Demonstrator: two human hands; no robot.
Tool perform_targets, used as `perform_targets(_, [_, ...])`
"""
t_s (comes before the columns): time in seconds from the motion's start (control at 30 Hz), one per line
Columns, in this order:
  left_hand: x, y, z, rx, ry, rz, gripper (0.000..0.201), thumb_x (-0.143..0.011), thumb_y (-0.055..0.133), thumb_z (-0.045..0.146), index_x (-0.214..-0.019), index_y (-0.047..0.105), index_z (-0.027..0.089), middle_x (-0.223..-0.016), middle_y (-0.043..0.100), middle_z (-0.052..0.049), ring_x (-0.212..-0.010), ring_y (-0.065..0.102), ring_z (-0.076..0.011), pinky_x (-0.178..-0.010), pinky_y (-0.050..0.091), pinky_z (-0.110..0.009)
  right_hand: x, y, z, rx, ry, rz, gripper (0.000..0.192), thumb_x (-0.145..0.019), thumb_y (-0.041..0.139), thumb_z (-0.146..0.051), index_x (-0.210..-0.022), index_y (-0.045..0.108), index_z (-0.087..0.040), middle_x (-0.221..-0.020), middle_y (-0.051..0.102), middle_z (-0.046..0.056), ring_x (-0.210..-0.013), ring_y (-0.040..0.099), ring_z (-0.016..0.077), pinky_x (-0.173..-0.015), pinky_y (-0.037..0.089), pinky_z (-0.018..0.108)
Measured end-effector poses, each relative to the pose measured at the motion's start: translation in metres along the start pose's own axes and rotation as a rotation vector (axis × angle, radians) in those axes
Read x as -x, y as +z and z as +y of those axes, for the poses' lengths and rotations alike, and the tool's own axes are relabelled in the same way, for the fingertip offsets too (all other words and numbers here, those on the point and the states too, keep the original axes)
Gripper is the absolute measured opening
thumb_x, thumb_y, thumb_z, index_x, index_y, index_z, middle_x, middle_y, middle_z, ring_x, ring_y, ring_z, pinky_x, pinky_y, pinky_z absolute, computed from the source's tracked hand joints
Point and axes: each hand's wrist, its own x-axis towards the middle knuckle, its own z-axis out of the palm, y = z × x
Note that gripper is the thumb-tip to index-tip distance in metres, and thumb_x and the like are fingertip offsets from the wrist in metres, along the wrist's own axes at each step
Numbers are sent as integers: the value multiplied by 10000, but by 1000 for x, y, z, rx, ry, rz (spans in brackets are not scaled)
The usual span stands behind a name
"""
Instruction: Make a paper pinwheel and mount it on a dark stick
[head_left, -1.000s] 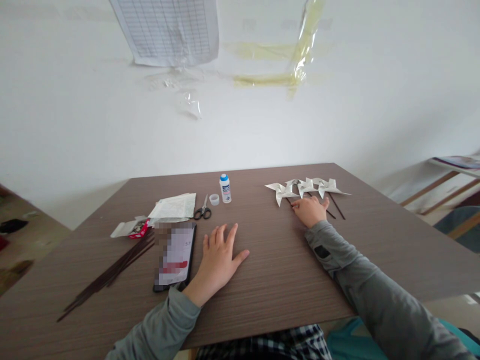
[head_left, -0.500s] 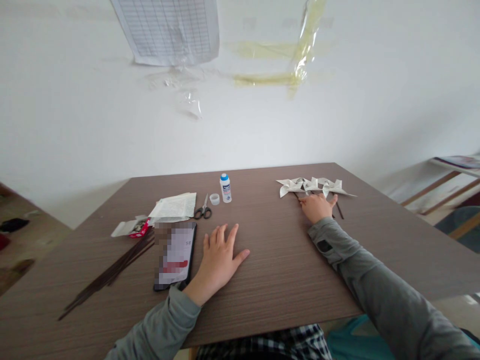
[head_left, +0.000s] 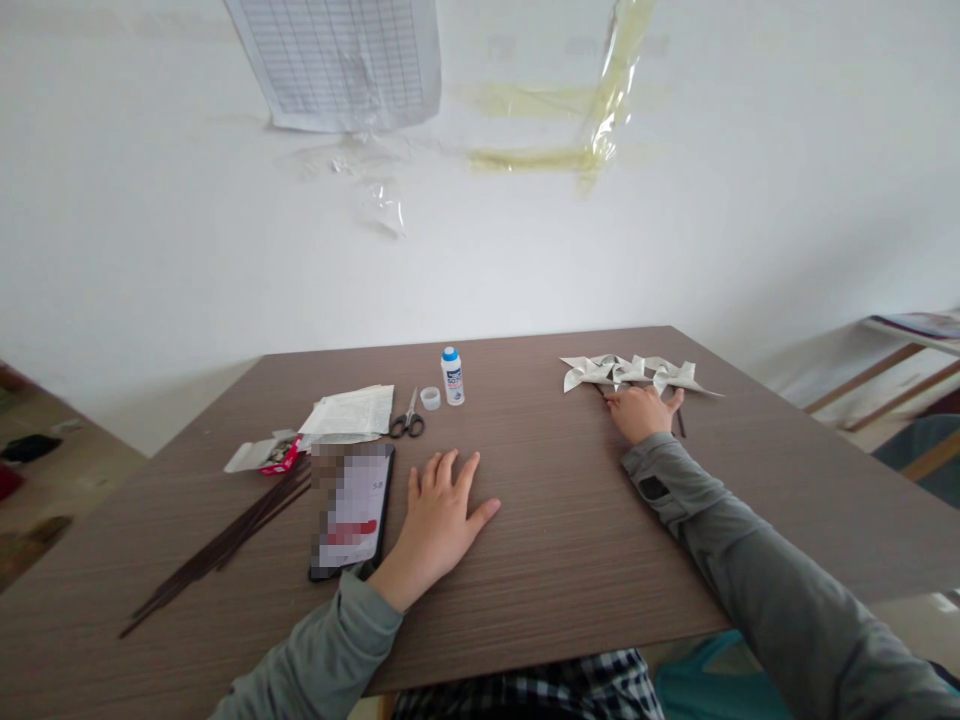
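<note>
The right hand [head_left: 641, 412] is lying over the paper pinwheels' [head_left: 634, 372] sticks, grip unclear; the left hand [head_left: 439, 510] is resting flat and spread on the brown table [head_left: 562, 540] beside a blurred phone [head_left: 351, 510].

1. L hand [head_left: 439, 515]: flat, palm down, fingers spread, thumb out to the right.
2. L arm: grey sleeve, bent in from bottom left.
3. R hand [head_left: 642, 412]: palm down, fingers forward, loosely curled.
4. R arm: grey sleeve, stretched far forward.

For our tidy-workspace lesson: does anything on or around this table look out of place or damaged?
Yes. The glue bottle stands uncapped, its cap loose beside it. On the wall, yellowed tape strips hang peeling, holding nothing.
</note>
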Motion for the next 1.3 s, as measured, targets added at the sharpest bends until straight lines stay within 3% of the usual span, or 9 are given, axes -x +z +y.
perform_targets(0.27, [1, -8, 7, -13, -25, -26, 661, -1225, 779, 508, -1842, 709, 282, -1941, 618, -226, -1836, 540, -508, -1502, 432, -804, 2, -2, 1, -55, 27, 21, 413, -1202, 573, -245, -1234, 985, -253, -1426, 903, 211, -1501, 722, 488, -1365, 336, 966])
perform_targets(0.37, [2, -10, 8, -20, -23, -35, 660, -1232, 762, 504, -1850, 701, 280, -1951, 606, -227, -1843, 529, -515, -1496, 430, -820, 5, -2, 1, -98, 26, 109, 385, -1192, 603, -298, -1209, 983, -240, -1422, 894, 226, -1500, 712, 512, -1359, 361, 960])
perform_targets(0.43, [2, -11, 9, -22, -30, -44, 659, -1234, 759, 497, -1853, 698, 276, -1960, 595, -225, -1851, 519, -515, -1503, 425, -812, 9, 1, 0, -162, -20, 192, 368, -1177, 625, -322, -1230, 982, -248, -1397, 893, 221, -1469, 723, 512, -1354, 406, 933])
perform_targets(0.53, [2, -12, 10, -30, -37, -48, 654, -1234, 759, 493, -1849, 703, 280, -1967, 589, -218, -1855, 514, -509, -1509, 428, -789, 17, 9, -7, -324, -215, 248, 356, -1145, 650, -307, -1288, 972, -251, -1366, 898, 200, -1402, 771, 466, -1328, 544, 788])
perform_targets(0.67, [2, -10, 9, -53, -25, -42, 653, -1244, 724, 510, -1852, 697, 273, -1963, 594, -220, -1845, 523, -503, -1501, 435, -787, 37, 23, -32, -539, -579, 151, 357, -1133, 721, -311, -1411, 939, -259, -1518, 886, 180, -1458, 805, 412, -1343, 625, 669])
perform_targets(0.8, [2, -4, 3, -83, 11, -9, 641, -1248, 684, 534, -1841, 706, 290, -1937, 629, -206, -1809, 560, -489, -1474, 471, -775, 63, 28, -61, -518, -770, -85, 533, -1173, 758, -375, -1695, 810, -282, -1855, 712, 174, -1735, 663, 406, -1470, 522, 710])
perform_targets(0.97, [0, 2, -3, -49, 49, 46, 620, -1209, 733, 554, -1781, 763, 316, -1881, 685, -210, -1753, 613, -509, -1444, 503, -787, 75, 22, -74, -396, -783, -281, 625, -1232, 709, -499, -1834, 699, -332, -1977, 577, 155, -1869, 509, 430, -1537, 379, 783])
perform_targets(1.17, [0, -9, -2, -41, 57, 13, 617, -1206, 761, 515, -1774, 768, 276, -1870, 690, -231, -1748, 630, -514, -1438, 525, -779, 74, 15, -73, -373, -772, -310, 635, -1241, 703, -507, -1850, 683, -326, -1989, 558, 152, -1884, 488, 425, -1553, 355, 767])
perform_targets(1.3, [-4, -17, -7, -27, 90, 11, 611, -1201, 765, 462, -1775, 754, 253, -1818, 738, -223, -1687, 700, -470, -1402, 591, -681, 75, 13, -74, -365, -761, -322, 647, -1248, 700, -519, -1857, 675, -303, -1994, 549, 161, -1890, 477, 421, -1566, 334, 750])
